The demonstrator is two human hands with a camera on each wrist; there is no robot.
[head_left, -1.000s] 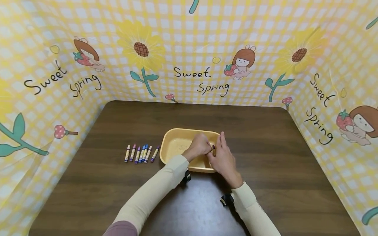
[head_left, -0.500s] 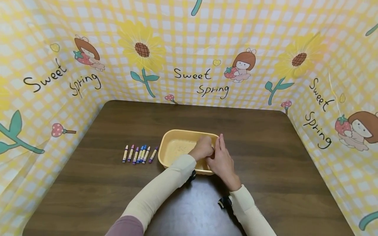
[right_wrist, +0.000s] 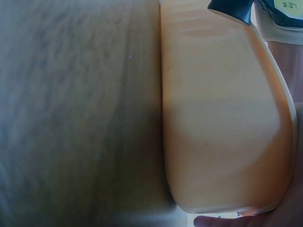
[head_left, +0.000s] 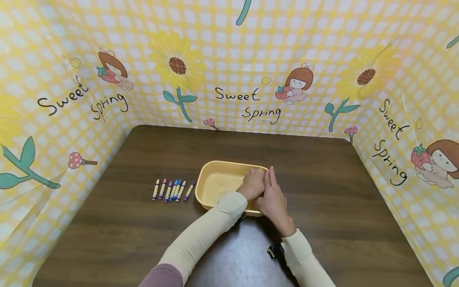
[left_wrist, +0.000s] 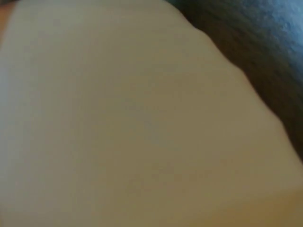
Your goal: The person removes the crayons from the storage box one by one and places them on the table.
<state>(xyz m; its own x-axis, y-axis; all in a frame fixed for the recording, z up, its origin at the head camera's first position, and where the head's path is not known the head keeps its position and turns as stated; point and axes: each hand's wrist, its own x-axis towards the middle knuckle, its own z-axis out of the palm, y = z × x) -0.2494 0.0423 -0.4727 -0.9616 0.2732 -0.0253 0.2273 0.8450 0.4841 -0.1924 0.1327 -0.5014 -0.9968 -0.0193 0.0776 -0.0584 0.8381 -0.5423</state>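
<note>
A pale yellow plastic tray (head_left: 236, 164) sits mid-table in the head view. My left hand (head_left: 252, 183) is curled over its right part, fingers against my right hand. The dark crayon it was pinching is hidden now behind the hand. My right hand (head_left: 273, 201) holds the tray's right end, two fingers stretched along the rim. In the right wrist view, a fingertip (right_wrist: 204, 221) lies outside the tray's end wall (right_wrist: 227, 118); the thumb is hidden. The left wrist view is filled by a blurred cream sleeve (left_wrist: 132, 113).
Several purple, blue and pale crayons (head_left: 174, 190) lie side by side left of the tray. Small marks or bits (head_left: 223, 184) show on the tray's floor. A dark wooden table (head_left: 125, 239) is bordered by a yellow checked cloth (head_left: 193, 99) at the back and sides.
My left hand has moved right and closer against my right hand, hiding the dark crayon that showed between them one second ago. My right hand stays at the tray's end.
</note>
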